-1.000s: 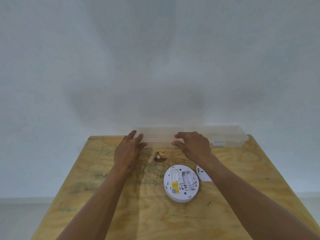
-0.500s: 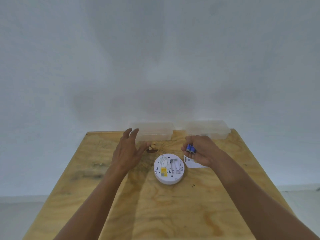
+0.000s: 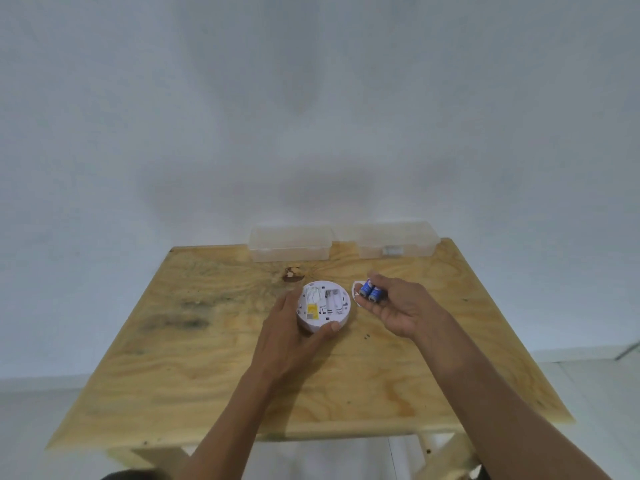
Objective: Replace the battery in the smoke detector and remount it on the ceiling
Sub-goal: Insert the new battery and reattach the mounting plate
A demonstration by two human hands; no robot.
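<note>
The plywood tabletop [image 3: 214,368] fills the lower half of the view, standing against a plain pale wall. Along its far edge sit two clear plastic boxes [image 3: 290,244], side by side and closed as far as can be told.

Near the middle lies the smoke detector [image 3: 323,305], white and round, back side up, its battery bay open and seemingly empty. The left hand [image 3: 290,332] cups it from the near left, thumb along the rim, fingers wrapped around the far side. Just right of it a small white cover piece [image 3: 356,293] lies flat on the wood, partly hidden.

The right hand [image 3: 398,308] hovers over that piece, palm up, loosely curled, with two blue batteries [image 3: 370,292] resting on its fingers, side by side.

The step in hand looks like loading the cells. Doing it well means keeping the left hand firm so the detector cannot slide, feeding one battery at a time, checking the polarity marks in the bay, and pressing against the spring end first.
</note>
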